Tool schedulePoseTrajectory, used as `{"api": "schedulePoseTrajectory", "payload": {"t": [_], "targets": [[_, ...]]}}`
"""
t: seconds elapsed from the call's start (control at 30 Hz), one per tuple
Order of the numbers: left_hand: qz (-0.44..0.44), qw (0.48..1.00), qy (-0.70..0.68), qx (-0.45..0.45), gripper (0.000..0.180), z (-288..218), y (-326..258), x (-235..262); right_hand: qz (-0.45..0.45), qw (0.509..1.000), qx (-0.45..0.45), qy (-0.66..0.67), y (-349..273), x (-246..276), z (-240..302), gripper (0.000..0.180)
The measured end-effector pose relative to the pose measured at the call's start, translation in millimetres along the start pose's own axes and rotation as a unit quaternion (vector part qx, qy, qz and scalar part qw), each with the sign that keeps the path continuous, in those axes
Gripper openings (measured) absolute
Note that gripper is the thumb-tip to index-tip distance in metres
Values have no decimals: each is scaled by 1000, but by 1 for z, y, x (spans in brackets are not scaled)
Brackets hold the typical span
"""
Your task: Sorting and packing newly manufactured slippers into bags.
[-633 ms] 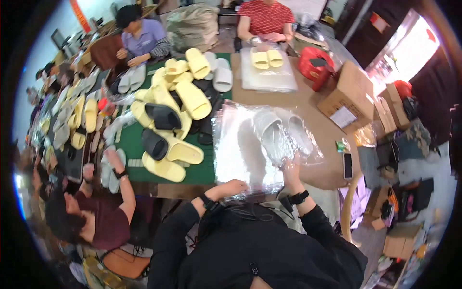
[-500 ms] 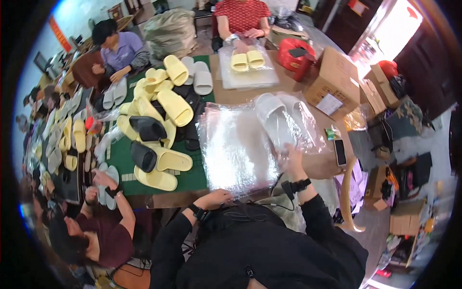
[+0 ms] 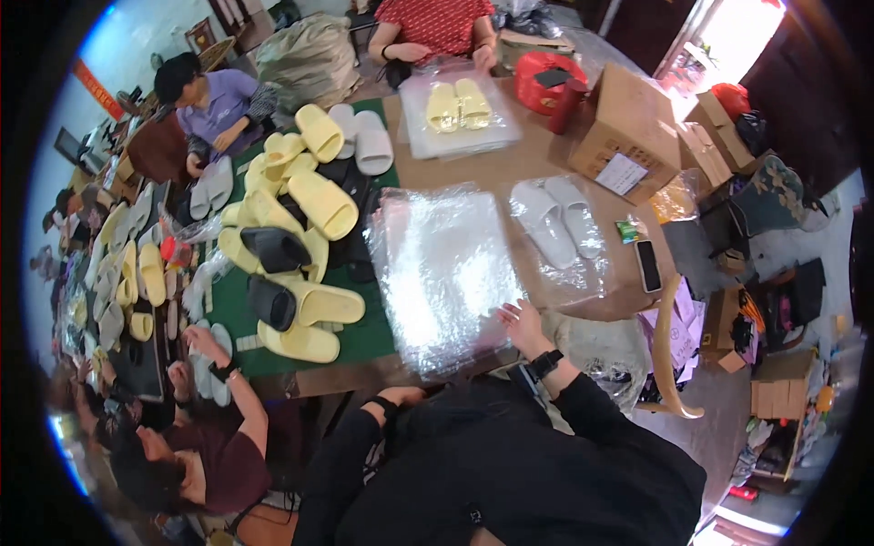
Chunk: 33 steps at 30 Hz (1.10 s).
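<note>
Yellow and black slippers lie heaped on the green mat to the left. The left hand sits at the near table edge, just below the stack of clear plastic bags; whether it is curled or open cannot be told. The right hand lies open, fingers spread, flat on the stack's right corner. White slippers in a bag lie just beyond

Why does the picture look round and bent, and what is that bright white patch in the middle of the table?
Head view: a fisheye lens bows the table edges and leaves black corners; the white patch is glare on the stack of clear plastic bags by the right hand; the doorway at top right is washed out.
</note>
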<state>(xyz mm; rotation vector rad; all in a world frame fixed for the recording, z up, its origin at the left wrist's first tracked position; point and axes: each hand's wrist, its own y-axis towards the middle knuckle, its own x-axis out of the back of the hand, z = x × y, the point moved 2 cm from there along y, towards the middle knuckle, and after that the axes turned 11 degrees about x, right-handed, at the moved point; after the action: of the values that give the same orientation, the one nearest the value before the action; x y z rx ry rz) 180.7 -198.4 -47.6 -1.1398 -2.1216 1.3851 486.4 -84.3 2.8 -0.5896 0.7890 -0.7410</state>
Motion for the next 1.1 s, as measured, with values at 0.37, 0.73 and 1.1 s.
{"api": "schedulePoseTrajectory", "payload": {"t": [0.37,0.73,1.1], "targets": [[-231,942,245,-1,31,32,16,-25,581,504,-54,-637,-42,21,-5,25],[-47,998,40,-25,20,24,-1,-50,648,362,-42,-669,-40,61,-33,38],[-22,944,313,-103,39,-21,23,-53,485,514,98,-701,-42,129,-43,36]]}}
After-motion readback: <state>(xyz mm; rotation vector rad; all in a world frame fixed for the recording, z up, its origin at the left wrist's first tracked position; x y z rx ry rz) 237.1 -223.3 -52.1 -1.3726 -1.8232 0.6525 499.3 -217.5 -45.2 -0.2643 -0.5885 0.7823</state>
